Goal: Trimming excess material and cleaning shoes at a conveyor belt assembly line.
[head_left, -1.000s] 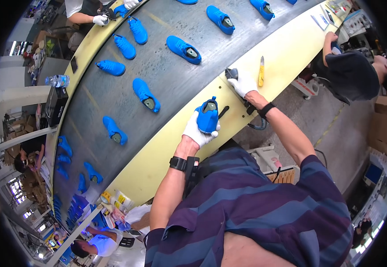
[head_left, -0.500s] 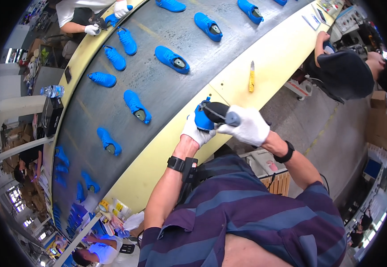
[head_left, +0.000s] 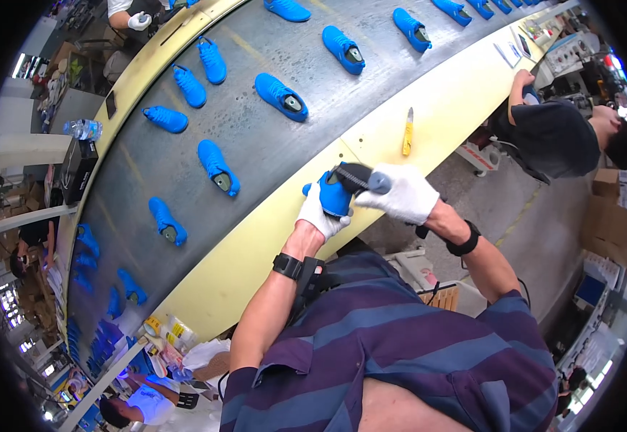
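Note:
Over the near edge of the pale yellow ledge, my white-gloved left hand (head_left: 316, 218) is closed around a blue lace-up shoe (head_left: 336, 199), which it holds raised and tilted. My right hand (head_left: 405, 194), also in a white glove, grips a dark tool (head_left: 354, 175) with a rounded grey end and a pale toothed line along it. I cannot make out its exact kind. Its dark end is against or just over the shoe's opening. The fingers of my right hand are partly hidden behind the grey end.
A yellow-handled knife (head_left: 408, 137) lies on the yellow ledge (head_left: 256, 281) to the right. Beyond runs a dark conveyor belt (head_left: 270, 162) carrying several blue shoes (head_left: 281, 96). One person (head_left: 554, 137) sits at right; another works across the belt, with a gloved hand (head_left: 139, 21) showing.
My left hand has turned the shoe so more of its blue side shows. The tool stays at its opening, in my right hand. Across the belt, the co-worker's hands have shifted.

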{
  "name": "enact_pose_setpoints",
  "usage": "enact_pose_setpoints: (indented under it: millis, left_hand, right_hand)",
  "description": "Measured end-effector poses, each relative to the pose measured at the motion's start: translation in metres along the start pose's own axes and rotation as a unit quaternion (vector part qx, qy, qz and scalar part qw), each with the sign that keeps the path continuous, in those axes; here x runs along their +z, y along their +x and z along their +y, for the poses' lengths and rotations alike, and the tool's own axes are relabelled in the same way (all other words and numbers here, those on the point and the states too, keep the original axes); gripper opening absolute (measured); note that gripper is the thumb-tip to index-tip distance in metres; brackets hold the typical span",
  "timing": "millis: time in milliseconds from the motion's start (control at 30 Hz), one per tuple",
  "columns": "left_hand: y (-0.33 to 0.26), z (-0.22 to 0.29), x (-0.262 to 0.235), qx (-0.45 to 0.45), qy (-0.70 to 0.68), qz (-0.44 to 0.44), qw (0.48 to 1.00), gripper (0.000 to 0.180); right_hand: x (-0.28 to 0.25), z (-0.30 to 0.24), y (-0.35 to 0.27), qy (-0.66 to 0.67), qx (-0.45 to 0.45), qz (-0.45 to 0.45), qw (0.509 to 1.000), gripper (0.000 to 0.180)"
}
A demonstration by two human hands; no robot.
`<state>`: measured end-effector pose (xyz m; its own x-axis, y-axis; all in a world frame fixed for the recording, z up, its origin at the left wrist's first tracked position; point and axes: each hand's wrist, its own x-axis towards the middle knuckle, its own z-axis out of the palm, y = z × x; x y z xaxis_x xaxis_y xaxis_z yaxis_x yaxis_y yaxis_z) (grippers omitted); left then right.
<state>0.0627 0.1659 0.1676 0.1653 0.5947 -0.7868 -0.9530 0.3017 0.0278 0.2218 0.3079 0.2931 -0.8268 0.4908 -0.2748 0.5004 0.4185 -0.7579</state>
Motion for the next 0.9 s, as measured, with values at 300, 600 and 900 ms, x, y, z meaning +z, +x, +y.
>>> enact_pose_setpoints:
  millis: [300,600,900]
  left_hand:
    - [-0.006,0.008,-0.007,0.011,-0.016,0.028,0.999,0.055]
    - [-0.041,-0.02,-0.142,0.179,0.131,-0.027,0.975,0.045]
    - [-0.156,-0.025,-0.257,0.17,-0.154,0.046,0.972,0.05]
  right_hand:
    - [0.001,0.015,0.044,-0.007,0.109,-0.086,0.99,0.051]
    - [0.084,0.149,0.104,-0.084,0.121,-0.011,0.989,0.056]
    - [0.14,0.176,0.129,-0.138,0.124,0.129,0.974,0.043]
